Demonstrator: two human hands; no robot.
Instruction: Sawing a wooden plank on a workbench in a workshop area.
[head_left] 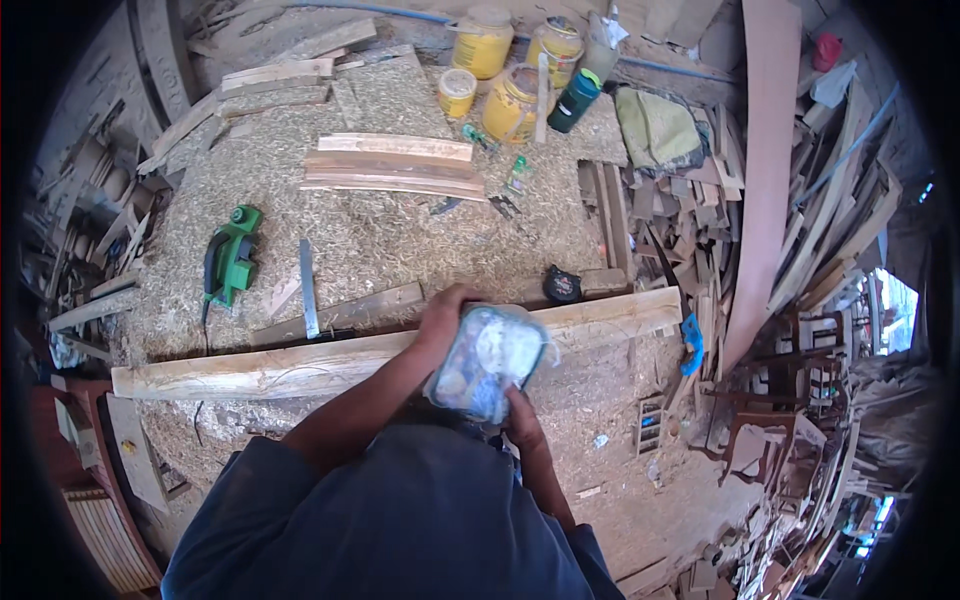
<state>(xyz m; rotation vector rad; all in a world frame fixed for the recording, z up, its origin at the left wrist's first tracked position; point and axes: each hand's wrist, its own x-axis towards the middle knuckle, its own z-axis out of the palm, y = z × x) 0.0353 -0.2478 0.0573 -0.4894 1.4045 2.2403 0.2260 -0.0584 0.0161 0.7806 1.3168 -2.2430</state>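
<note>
Plastic tub point(492, 352) looks blurred; left fingers point(459, 294) and right fingers point(517, 402), partly hidden, grip it.

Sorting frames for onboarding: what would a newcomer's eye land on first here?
Probably the pale, rounded-corner container near the picture's middle, with the left hand at its upper-left side and the right hand at its lower right. Next, the long pale timber running crosswise behind it, and the green power tool at left on the shavings-strewn surface. Yellow tubs cluster at the far edge.
</note>
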